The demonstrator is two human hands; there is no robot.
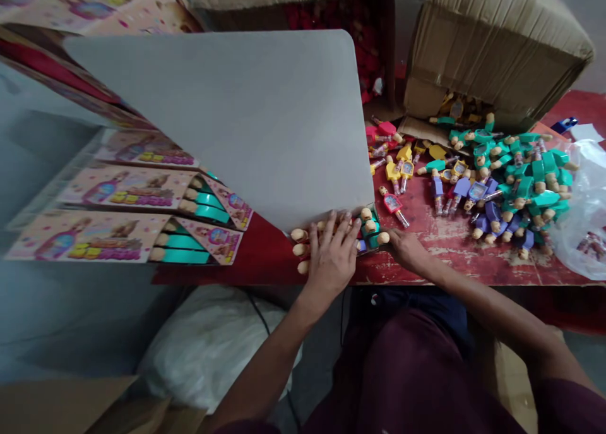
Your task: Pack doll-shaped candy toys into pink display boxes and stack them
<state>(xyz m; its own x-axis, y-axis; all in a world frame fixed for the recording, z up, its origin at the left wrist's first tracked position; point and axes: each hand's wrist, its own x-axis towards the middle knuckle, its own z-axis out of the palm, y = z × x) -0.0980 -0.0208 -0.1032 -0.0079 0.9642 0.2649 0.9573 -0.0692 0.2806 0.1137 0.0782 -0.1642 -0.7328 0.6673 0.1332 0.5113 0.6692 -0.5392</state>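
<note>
The left hand [331,257] is spreading wide, its fingers lying across a tight row of small plastic toys with tan rounded knobs [365,229], while the right hand [407,247] is sitting narrow against the row's teal end; can't tell if it's actually gripping. The row is sitting on a worn red-painted table [449,263], right at the corner of a big pale grey sheet [222,118]. That sheet is covering part of some pink printed cards [127,187], and a heap of teal, purple and yellow toys [516,181] is lying off to the right, below a brown cardboard box [497,48].
</note>
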